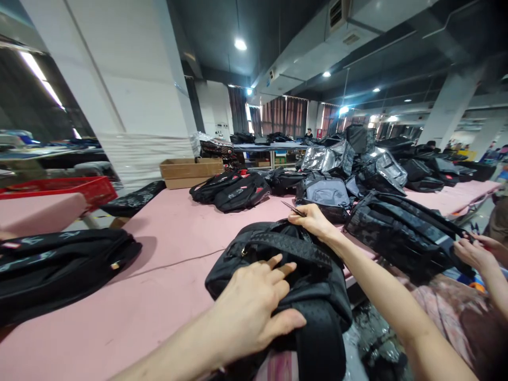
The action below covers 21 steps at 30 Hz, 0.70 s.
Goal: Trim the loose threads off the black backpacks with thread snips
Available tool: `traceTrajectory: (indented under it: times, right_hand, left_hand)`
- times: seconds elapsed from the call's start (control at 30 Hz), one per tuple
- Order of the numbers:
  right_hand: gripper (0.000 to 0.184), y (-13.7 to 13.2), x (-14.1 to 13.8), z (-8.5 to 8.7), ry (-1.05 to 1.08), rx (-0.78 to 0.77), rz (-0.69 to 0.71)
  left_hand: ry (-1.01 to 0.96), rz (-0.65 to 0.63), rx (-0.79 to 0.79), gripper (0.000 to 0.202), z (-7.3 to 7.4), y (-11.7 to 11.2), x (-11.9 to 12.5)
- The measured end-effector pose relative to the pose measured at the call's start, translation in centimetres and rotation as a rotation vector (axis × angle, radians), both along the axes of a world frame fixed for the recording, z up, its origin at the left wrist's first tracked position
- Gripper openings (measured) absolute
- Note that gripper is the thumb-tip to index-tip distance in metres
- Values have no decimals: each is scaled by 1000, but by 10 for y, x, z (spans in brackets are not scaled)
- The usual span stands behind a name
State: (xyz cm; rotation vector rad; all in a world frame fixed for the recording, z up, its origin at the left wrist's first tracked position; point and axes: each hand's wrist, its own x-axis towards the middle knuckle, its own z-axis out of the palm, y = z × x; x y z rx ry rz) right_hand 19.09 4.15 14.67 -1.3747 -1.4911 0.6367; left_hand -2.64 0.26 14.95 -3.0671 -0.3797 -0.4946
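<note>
A black backpack (226,264) lies in front of me at the edge of the pink-covered table, its padded strap (321,344) hanging toward me. My left hand (257,296) rests on the pack with its fingers spread, fingertips over a dark fold near the woven handle band. At the pack's far side, my right hand (315,222) is closed around small dark thread snips (294,208), whose pointed blades stick out to the left. Part of that hand's fingers is hidden behind the bag's top edge.
Black backpacks (242,191) and a cardboard box (192,172) stand farther back on the pink table (170,227). Another black bag (59,264) lies at left. On the right, a co-worker's hands (476,254) hold a camouflage bag (400,233). A red crate (91,193) is far left.
</note>
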Motion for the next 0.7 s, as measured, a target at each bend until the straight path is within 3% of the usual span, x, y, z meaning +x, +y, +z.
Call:
traceTrajectory:
  times: [0.1,0.17,0.27,0.37,0.43,0.53,0.6,0.7]
  right_hand:
    - [23,1,-4,4,-35,22,64]
    - [22,4,-5,10,-44,34,123]
    - [18,1,4,20,55,140,9]
    - [24,-24,20,18,240,295,-267]
    - [30,-48,27,5,276,296,-332]
    - [29,-69,27,-25,120,162,-230]
    - [25,-66,19,-38,87,108,-199]
    - [27,-47,1,-39,295,49,-132]
  left_hand:
    - [416,40,-222,47,28,14,15]
    - [517,-18,-359,48,41,29,26]
    - [379,-66,-448,42,45,58,35]
    - [217,148,-418,47,39,86,31]
    - [114,259,-430,49,35,98,28]
    - [-4,308,-592,51,35,106,32]
    - [-65,337,-700,53,37,107,36]
    - [-117,383,-729,51,40,107,34]
